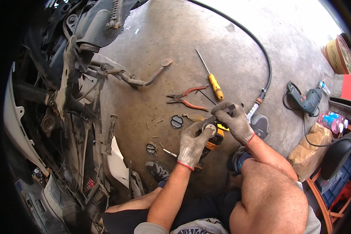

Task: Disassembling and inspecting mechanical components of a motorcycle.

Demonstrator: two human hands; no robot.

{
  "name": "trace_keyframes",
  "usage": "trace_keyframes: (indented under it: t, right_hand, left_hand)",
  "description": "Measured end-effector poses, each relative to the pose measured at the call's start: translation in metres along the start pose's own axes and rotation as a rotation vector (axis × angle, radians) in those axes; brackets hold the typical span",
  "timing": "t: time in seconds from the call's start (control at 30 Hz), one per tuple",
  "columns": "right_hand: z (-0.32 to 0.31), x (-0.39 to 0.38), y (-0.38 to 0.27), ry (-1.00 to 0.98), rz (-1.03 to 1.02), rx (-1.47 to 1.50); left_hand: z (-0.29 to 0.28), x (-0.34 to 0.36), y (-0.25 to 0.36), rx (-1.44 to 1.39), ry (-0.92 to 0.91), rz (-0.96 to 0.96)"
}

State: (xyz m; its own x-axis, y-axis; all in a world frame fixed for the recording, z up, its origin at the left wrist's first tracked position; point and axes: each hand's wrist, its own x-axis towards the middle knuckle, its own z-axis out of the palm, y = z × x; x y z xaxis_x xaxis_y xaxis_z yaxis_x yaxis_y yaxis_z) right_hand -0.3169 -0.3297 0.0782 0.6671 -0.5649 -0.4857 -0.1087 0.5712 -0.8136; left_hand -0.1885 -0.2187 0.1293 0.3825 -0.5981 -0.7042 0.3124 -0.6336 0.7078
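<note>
Both my hands wear grey knit gloves with red cuffs and meet in front of my knees. My left hand (194, 145) is closed on a small round metal part (211, 129), its thumb pressed against the side. Close beside it, my right hand (234, 121) is closed, its fingers pinched near a dark piece whose kind I cannot make out. Under the hands lies a yellow-and-black cordless power tool (215, 141), partly hidden. Left of the hands on the floor are a black-rimmed round part (176, 121), a second round part (151, 148), a socket extension (169, 152) and several small screws (160, 121).
Red-handled pliers (188, 98) and a yellow screwdriver (215, 86) lie ahead. A partly stripped motorcycle (70, 93) fills the left, its stand (148, 81) jutting out. At right are a black hose (257, 37), a corded drill (309, 99), bottles (333, 121) and a stone block (310, 152).
</note>
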Motion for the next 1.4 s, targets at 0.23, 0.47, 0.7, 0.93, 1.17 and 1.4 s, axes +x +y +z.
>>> trace_keyframes:
  t: [0.23,0.47,0.7,0.93,1.17,1.4]
  right_hand:
    - [0.003,0.001,0.002,-0.031,-0.034,-0.102]
    - [0.001,-0.001,0.005,0.056,-0.032,0.044]
    - [0.002,0.0,0.005,0.065,-0.039,0.018]
    - [0.004,0.001,0.01,0.067,-0.04,-0.031]
    - [-0.001,0.002,0.009,0.03,0.001,0.04]
    - [-0.003,0.001,0.01,0.07,-0.036,0.061]
  left_hand:
    - [0.0,0.002,-0.003,-0.038,-0.019,0.018]
    - [-0.004,0.009,-0.014,0.035,0.107,0.049]
    - [-0.003,0.009,-0.014,0.049,0.111,0.057]
    - [-0.006,0.009,-0.018,-0.085,0.074,-0.01]
    - [-0.002,0.006,-0.015,-0.098,0.05,-0.036]
    - [-0.001,0.006,-0.016,-0.143,0.038,-0.033]
